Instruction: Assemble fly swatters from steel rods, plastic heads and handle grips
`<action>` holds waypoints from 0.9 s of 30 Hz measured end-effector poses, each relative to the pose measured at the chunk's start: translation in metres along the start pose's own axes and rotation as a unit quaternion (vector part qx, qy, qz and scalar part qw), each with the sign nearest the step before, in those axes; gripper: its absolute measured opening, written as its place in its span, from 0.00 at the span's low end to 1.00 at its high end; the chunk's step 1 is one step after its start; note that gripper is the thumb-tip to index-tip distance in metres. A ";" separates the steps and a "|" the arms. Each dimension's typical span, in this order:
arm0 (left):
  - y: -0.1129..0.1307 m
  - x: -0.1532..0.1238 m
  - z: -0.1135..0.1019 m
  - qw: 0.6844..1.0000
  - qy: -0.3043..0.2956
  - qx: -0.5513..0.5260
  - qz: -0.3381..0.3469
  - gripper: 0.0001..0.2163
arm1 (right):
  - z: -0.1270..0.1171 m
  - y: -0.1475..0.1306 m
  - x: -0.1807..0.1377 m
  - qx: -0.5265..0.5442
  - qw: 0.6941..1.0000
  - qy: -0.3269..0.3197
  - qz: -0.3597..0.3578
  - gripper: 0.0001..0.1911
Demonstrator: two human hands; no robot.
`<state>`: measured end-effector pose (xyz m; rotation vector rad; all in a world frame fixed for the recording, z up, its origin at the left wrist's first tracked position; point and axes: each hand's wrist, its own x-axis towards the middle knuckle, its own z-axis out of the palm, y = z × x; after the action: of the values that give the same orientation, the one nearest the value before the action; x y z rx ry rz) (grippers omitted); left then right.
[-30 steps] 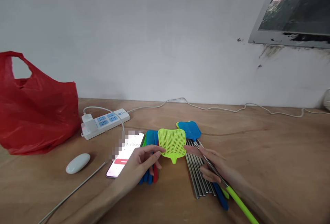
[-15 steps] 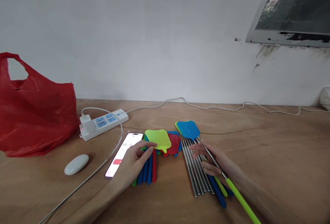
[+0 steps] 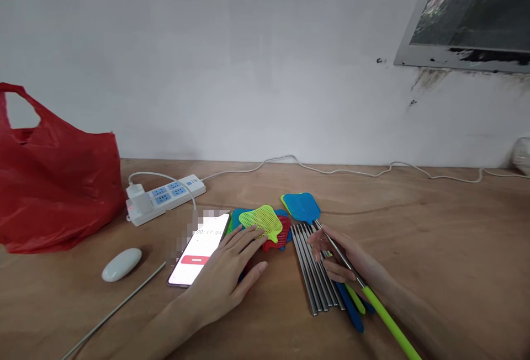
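My left hand (image 3: pixel 229 269) lies spread over a pile of mesh fly swatter heads, its fingertips at the lower edge of the lime head (image 3: pixel 261 220). A red head (image 3: pixel 285 231) and blue and green ones show beneath. The coloured grips below the pile are mostly hidden by that hand. My right hand (image 3: pixel 345 258) is closed around a metal rod with a lime grip (image 3: pixel 389 321). The rod's upper end meets the neck of a blue swatter head (image 3: pixel 302 206); I cannot tell whether they are joined. Under my right hand lie several metal tubes (image 3: pixel 310 277) and a blue grip (image 3: pixel 351 309).
Left of my left hand is a lit phone (image 3: pixel 194 259) with a timer. Farther left are a white mouse (image 3: pixel 121 264), a power strip (image 3: pixel 165 199) and a red plastic bag (image 3: pixel 62 189). A white cable (image 3: pixel 348 172) runs along the wall.
My left hand has spread flat and moved right, now covering the coloured grips. The lime head has shifted slightly right and up. My right hand and its rod stay nearly still.
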<state>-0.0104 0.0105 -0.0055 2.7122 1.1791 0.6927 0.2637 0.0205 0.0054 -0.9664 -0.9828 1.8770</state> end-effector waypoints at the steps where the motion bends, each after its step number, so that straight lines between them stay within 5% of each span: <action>1: 0.000 0.000 0.000 1.000 -0.016 0.006 0.004 0.19 | 0.000 0.000 0.000 0.001 1.000 0.001 0.000 0.24; 27: 0.000 -0.002 0.000 0.999 -0.038 -0.033 0.021 0.14 | -0.004 0.009 0.000 0.010 0.985 0.154 -0.083 0.24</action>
<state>-0.0115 0.0088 -0.0058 2.6908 1.0667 0.6165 0.2646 0.0175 -0.0044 -1.0890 -0.8308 1.5415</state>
